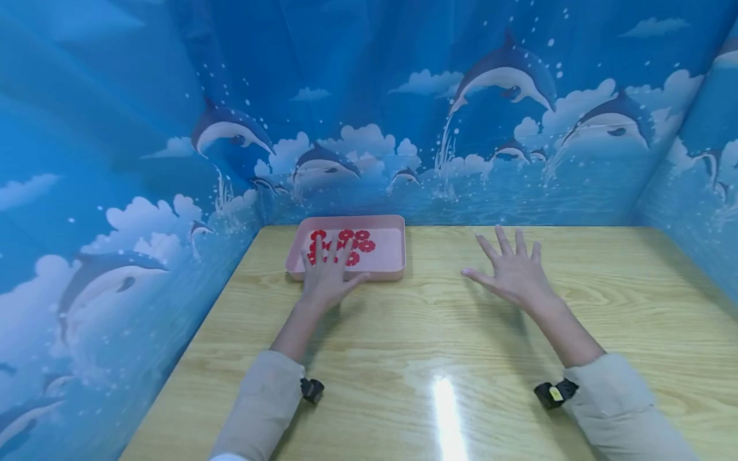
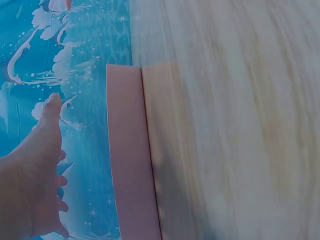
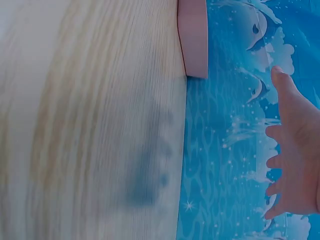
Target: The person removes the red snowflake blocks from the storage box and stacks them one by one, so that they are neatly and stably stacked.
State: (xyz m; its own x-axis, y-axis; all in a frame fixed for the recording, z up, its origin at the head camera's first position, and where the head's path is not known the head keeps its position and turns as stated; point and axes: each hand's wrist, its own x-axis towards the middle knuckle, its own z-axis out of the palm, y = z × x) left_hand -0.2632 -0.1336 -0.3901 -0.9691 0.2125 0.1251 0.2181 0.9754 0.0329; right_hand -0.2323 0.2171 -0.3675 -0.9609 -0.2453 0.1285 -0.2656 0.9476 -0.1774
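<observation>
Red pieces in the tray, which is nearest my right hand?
The rightmost red piece in the head view; the others sit farther left, away from the right hand.

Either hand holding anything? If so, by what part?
Nothing is held. The left hand is spread over the pink tray of red pieces; the right hand is spread above the table.

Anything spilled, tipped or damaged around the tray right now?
Nothing stands out: the pink tray sits upright on the table, and the red pieces in view lie inside it. The left hand hides some, so those can't be checked.
</observation>
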